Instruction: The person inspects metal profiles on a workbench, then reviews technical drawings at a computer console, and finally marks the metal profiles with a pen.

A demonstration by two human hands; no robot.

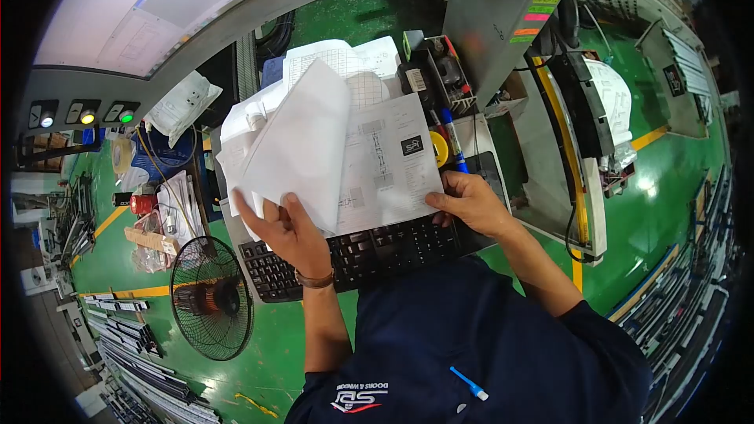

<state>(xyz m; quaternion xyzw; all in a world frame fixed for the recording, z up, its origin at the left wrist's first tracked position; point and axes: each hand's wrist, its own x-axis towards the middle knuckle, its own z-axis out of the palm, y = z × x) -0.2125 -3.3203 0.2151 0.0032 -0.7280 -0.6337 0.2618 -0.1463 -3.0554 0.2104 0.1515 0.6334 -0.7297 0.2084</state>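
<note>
My left hand [294, 239] holds the lower edge of a white sheet [302, 149], which is lifted and folded over toward the left. My right hand [467, 202] pinches the lower right corner of a printed drawing sheet [385, 157] with a black logo box, thumb on top. These papers lie over the upper part of a black keyboard [369, 255]. More printed pages [377, 55] are spread behind them. Beside the drawing's right edge are a blue marker [454, 140] and a yellow tape roll [438, 148].
A monitor [133, 8] is at the upper left, above lit indicator buttons [86, 116]. A black fan [210, 298] stands left of the keyboard. A grey post [503, 23] with coloured labels and an open box [452, 71] are behind. Metal profiles [683, 283] lie at right.
</note>
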